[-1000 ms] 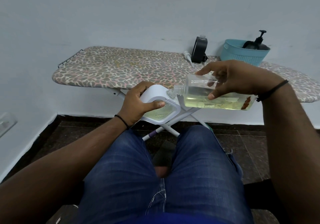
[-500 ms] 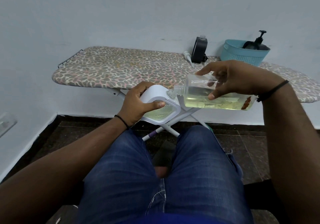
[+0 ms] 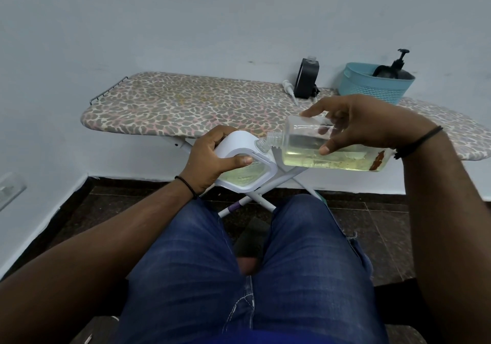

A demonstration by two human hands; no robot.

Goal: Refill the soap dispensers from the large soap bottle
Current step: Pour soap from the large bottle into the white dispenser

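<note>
My right hand (image 3: 361, 123) grips a large clear soap bottle (image 3: 329, 155) lying nearly level, with pale yellow liquid along its lower side. Its open threaded neck meets the neck of a white soap dispenser (image 3: 244, 165), which my left hand (image 3: 210, 160) holds tilted in front of the ironing board. Yellowish liquid shows through the dispenser's clear window. A black dispenser (image 3: 306, 80) stands on the board at the back, and a white pump head (image 3: 289, 91) lies beside it.
The ironing board (image 3: 186, 104) has a leopard-print cover and stands against a pale wall. A teal basket (image 3: 372, 88) at its right holds a dark pump bottle (image 3: 398, 69). My knees in blue jeans fill the foreground over a dark tiled floor.
</note>
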